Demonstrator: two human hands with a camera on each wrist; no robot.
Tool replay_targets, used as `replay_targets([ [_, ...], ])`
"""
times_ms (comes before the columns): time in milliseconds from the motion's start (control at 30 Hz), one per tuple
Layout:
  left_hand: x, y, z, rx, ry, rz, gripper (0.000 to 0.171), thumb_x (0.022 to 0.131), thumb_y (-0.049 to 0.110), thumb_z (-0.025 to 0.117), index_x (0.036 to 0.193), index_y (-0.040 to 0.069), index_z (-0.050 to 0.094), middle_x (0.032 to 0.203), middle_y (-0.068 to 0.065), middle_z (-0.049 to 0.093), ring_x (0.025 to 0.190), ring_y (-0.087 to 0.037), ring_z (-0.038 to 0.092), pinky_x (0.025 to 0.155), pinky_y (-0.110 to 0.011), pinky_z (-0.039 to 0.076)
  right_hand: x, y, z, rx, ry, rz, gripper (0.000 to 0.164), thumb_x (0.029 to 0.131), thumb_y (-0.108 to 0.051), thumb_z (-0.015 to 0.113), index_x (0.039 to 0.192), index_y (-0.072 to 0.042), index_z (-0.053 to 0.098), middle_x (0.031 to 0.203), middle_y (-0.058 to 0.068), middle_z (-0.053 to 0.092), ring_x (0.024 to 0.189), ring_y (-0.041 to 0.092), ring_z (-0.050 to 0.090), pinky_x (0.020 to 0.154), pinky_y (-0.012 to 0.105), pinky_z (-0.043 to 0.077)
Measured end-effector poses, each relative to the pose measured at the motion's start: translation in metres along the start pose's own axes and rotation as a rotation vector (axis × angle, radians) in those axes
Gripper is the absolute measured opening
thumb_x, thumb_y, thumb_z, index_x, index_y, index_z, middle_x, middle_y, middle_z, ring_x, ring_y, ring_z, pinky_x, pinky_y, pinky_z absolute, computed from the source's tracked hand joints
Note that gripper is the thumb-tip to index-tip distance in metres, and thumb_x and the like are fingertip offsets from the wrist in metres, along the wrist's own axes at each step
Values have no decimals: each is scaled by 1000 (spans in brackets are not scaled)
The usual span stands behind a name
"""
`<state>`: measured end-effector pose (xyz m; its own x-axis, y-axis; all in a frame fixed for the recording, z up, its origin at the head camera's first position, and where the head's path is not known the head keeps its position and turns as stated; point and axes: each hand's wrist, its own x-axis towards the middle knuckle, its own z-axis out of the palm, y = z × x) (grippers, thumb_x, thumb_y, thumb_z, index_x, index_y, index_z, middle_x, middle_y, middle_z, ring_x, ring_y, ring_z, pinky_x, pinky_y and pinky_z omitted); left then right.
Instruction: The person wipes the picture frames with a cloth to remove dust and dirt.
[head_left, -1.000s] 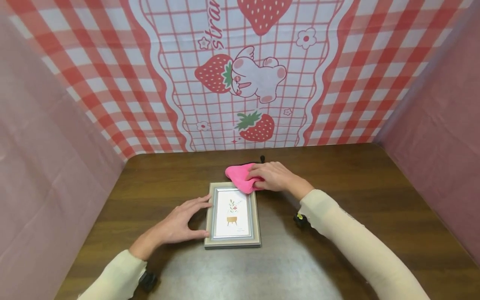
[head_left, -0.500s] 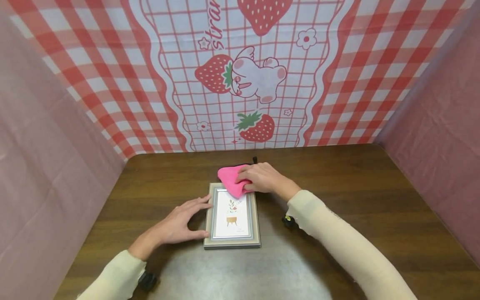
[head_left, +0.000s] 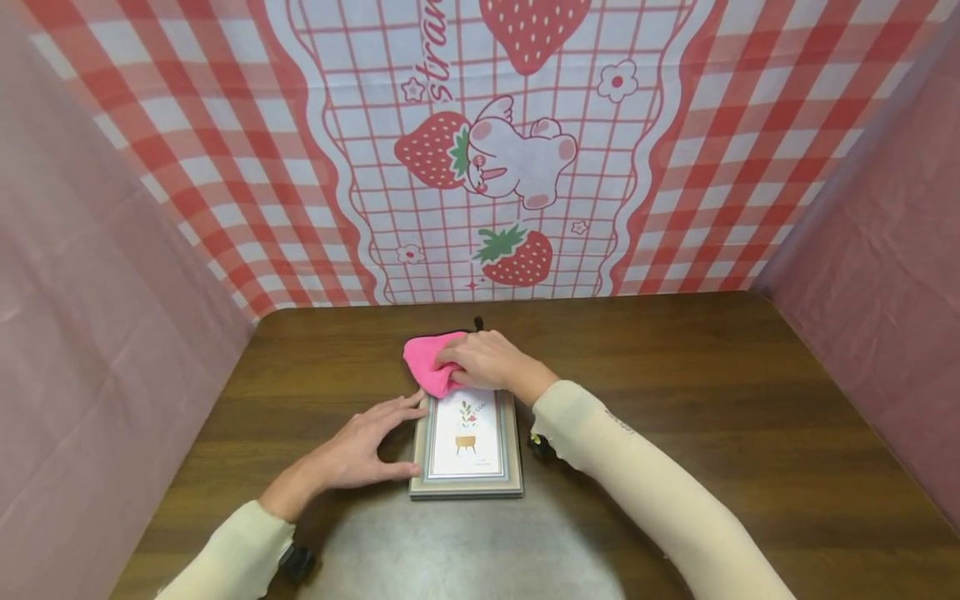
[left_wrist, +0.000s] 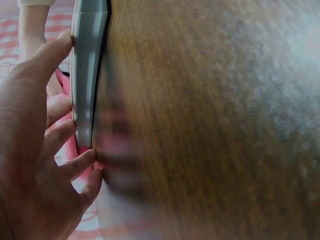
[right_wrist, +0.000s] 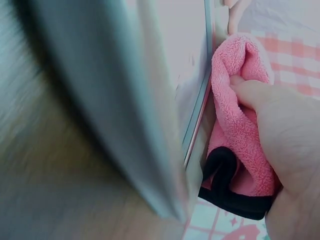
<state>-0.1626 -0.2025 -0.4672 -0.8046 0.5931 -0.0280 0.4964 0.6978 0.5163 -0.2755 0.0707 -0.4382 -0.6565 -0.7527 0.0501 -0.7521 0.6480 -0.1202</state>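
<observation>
A picture frame point(head_left: 467, 485) with a potted-plant print lies flat on the wooden table. My right hand point(head_left: 489, 360) grips a pink cloth point(head_left: 427, 354) with black edging and holds it over the frame's far end, covering the top left corner. In the right wrist view the thumb digs into the folds of the fluffy pink cloth point(right_wrist: 235, 115) against the frame's face. At the frame's left side my left hand point(head_left: 367, 446) rests with fingers spread. The left wrist view has the thumb and fingertips of the left hand point(left_wrist: 35, 130) along the frame's side point(left_wrist: 86, 75).
The brown table point(head_left: 675, 400) stretches around the frame. A red-and-white strawberry-print cloth point(head_left: 495, 167) hangs behind its back edge. Pink fabric walls point(head_left: 97, 333) stand on the left and right. A dark wrist camera point(head_left: 297, 564) sits under the left cuff.
My right hand has slid the pink cloth leftward along the frame's far end, from the top right corner to the top left. My left hand and the frame stay in place.
</observation>
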Motion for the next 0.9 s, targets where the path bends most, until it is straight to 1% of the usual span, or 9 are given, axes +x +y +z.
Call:
replay_targets([
  [133,-1,0,0,3,0,0,80,97,53,86,162,16,59,184,-12,41,164,-51,45,120,-87,39,6,-6,1,18,6,8,27,109,-23,72,135,-27,80,138,-2,83,99,21,78,77,40,63],
  [267,0,0,0,0,-10,-5,80,97,54,85,162,16,58,183,-13,41,165,-50,44,121,-87,38,6,-6,3,19,1,29,25,111,-27,72,135,-28,80,138,-3,82,95,19,76,71,34,58],
  [400,0,0,-1,0,-14,-11,81,97,54,86,162,15,59,183,-14,42,165,-49,44,123,-85,38,5,-4,3,27,4,30,26,110,-26,72,135,-28,80,137,-2,82,92,18,75,68,34,57],
  [433,0,0,-1,0,-14,-13,81,96,54,86,162,15,59,183,-15,42,165,-49,45,124,-84,38,4,-3,3,35,4,27,26,110,-25,72,135,-28,80,137,-2,83,92,18,75,69,34,57],
  [500,1,0,-1,2,-16,-16,82,96,54,86,162,15,59,183,-15,42,165,-48,45,125,-83,38,3,-2,2,49,2,23,27,110,-24,72,135,-28,80,137,-1,83,98,19,77,72,36,60],
  [567,1,0,-1,6,-17,-18,82,96,55,86,162,15,59,183,-14,42,165,-48,45,126,-81,39,1,1,1,65,-6,24,26,110,-25,72,135,-27,80,138,-2,83,106,19,79,78,38,62],
  [667,2,0,-1,11,-17,-19,83,96,56,86,162,15,59,182,-14,43,165,-46,46,127,-79,39,-4,6,0,80,-18,31,26,110,-25,72,135,-27,80,138,-3,83,111,19,79,84,40,63],
  [800,1,0,0,9,-14,-15,81,96,56,87,161,15,60,182,-13,44,165,-46,46,127,-78,39,-13,14,1,98,-23,35,25,110,-22,72,132,-27,81,135,-3,84,103,17,77,82,39,62],
  [900,0,1,-1,5,-10,-12,80,96,54,87,160,14,61,183,-11,43,165,-46,45,126,-80,39,-23,22,0,106,-25,32,23,110,-22,72,130,-26,81,132,-4,84,101,16,75,80,36,60],
])
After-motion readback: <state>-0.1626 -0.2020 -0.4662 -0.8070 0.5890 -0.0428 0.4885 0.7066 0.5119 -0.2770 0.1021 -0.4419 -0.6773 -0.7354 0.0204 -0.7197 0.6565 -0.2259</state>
